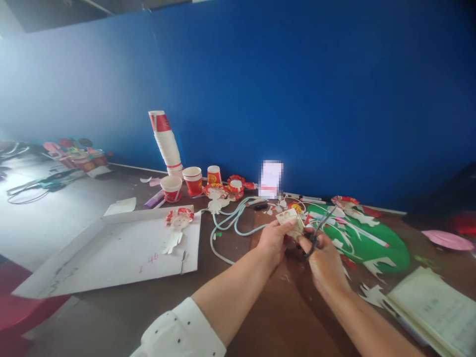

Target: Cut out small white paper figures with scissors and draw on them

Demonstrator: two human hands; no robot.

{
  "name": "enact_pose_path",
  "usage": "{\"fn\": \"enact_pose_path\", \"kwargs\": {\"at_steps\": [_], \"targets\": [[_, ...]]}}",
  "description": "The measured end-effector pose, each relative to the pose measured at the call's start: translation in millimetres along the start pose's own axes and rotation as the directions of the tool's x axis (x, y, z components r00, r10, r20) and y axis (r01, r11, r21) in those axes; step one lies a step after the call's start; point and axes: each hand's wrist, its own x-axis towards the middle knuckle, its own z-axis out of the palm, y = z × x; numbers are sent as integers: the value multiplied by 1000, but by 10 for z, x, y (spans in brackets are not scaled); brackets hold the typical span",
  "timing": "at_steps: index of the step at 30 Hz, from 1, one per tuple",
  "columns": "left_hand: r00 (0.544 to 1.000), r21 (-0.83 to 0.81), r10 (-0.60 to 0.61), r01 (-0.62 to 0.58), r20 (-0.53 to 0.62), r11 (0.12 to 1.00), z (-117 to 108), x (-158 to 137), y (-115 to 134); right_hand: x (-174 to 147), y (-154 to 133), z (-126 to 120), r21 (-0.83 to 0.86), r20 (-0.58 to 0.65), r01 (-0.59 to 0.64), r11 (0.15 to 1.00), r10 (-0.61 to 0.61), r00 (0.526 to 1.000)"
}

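My left hand (275, 243) is closed around a small piece of pale paper (288, 216) with faint drawing on it. Fingers of my right hand (322, 253) grip a pair of dark-handled scissors (315, 238), whose blades point up and to the right, away from the paper. Both hands are close together above the brown table. Just right of them lies a green round sheet (394, 248) strewn with white paper strips. A paper doll (178, 228) with a red fringed head rests on a white board to the left.
Red and white paper cups (192, 181) and a leaning cup stack (167, 146) stand near the blue partition (297, 89). A pale cable (232, 218) loops left of my hands. The white board (122, 248), an open notebook (435, 302) and a pink dish (447, 240) lie around.
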Motion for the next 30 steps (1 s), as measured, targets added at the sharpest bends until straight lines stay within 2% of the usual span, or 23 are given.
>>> {"fn": "enact_pose_path", "kwargs": {"at_steps": [14,22,26,30], "targets": [[1000,-36,-5,6,16,999,-21,29,-17,-14,-22,5,-40,14,13,999,-12,1000],[999,-52,22,-21,27,998,-5,5,-19,-30,-22,29,71,-8,-83,994,84,996],[1000,-19,15,-15,10,1000,3,6,-6,-31,-21,38,137,14,-97,986,96,995],[1000,-15,29,-29,12,999,5,11,7,-26,-12,45,135,3,-93,987,94,996]]}}
